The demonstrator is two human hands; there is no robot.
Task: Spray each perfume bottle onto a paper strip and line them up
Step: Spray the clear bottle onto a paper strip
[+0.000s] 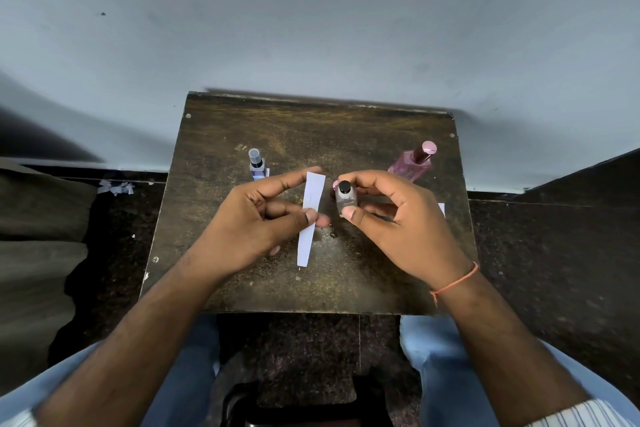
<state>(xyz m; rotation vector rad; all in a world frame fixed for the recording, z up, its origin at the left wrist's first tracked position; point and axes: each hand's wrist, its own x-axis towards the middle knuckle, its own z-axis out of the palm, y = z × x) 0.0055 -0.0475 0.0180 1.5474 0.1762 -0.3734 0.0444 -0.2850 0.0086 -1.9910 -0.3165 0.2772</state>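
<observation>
My left hand (266, 215) pinches a long white paper strip (310, 218) between thumb and fingers, holding it upright over the middle of the small dark wooden table (311, 128). My right hand (391, 218) grips a small clear perfume bottle (346, 198) with a black spray top, just right of the strip. A blue-tinted bottle (257, 165) with a clear cap stands at the back left on a paper strip. A pink bottle (414, 163) with a pink cap stands at the back right. Another white strip (441, 209) shows partly behind my right hand.
The table backs onto a pale grey wall (311, 28). Torn paper scraps (116, 188) lie on the dark floor to the left. A small pink object (335, 185) peeks out beside the held bottle. My knees in blue jeans sit below the table's front edge.
</observation>
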